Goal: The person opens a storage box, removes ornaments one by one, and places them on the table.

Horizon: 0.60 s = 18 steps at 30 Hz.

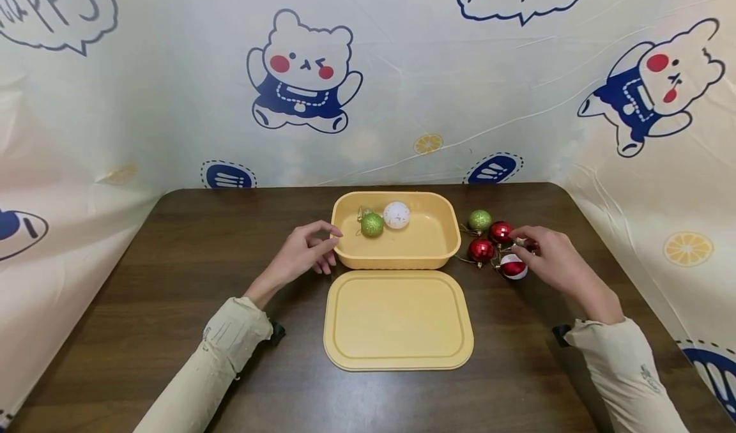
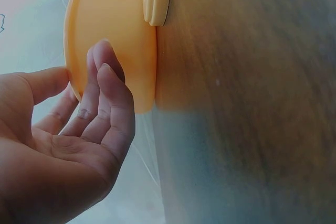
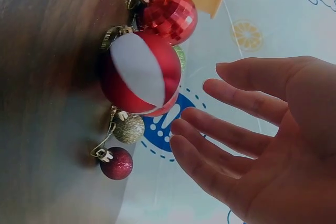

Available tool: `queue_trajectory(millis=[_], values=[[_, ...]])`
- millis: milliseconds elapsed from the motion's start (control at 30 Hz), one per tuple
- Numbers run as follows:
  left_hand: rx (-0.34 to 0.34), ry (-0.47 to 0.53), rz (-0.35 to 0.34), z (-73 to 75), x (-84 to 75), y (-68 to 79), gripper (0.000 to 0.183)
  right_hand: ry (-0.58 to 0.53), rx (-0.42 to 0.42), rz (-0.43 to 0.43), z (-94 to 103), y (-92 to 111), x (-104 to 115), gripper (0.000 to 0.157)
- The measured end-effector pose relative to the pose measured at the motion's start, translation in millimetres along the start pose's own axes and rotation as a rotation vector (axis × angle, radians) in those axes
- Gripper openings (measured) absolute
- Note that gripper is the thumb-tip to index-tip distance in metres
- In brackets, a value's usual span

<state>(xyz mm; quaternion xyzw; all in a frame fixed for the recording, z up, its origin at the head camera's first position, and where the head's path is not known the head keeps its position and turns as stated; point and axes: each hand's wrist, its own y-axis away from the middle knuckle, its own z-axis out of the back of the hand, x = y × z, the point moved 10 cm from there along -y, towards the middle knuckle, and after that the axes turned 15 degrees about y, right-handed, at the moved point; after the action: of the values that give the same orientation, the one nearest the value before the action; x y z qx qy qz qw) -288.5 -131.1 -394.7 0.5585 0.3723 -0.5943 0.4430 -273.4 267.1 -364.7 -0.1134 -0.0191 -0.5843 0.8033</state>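
My left hand (image 1: 301,249) is at the left end of a yellow plastic box (image 1: 424,262), thumb and index fingertips right at its rim, the other fingers loosely bent outside the wall. Inside the box lie a green glitter bauble (image 1: 372,225), a white bauble (image 1: 396,215) and a small, partly hidden bauble. To the right, my right hand (image 1: 554,258) hovers with relaxed fingers over several Christmas baubles, its palm bare in the right wrist view. Closest are a red-and-white bauble (image 3: 140,72), a mirrored red bauble (image 3: 168,16), a gold glitter bauble (image 3: 129,128) and a small dark red bauble (image 3: 116,163).
A matching yellow lid (image 1: 398,321) lies flat in front of the box. Another green bauble (image 1: 480,220) rests just right of the box. The dark wooden table (image 1: 190,280) ends at a printed cloth backdrop (image 1: 402,101) behind.
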Motion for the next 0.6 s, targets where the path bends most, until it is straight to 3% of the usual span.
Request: queue_trajectory(millis=[600], values=[[0.002, 0.009, -0.010, -0.6, -0.1, 0.5, 0.020, 0.021, -0.036, 0.027, 4.6, 0.8, 7.9, 0.023]])
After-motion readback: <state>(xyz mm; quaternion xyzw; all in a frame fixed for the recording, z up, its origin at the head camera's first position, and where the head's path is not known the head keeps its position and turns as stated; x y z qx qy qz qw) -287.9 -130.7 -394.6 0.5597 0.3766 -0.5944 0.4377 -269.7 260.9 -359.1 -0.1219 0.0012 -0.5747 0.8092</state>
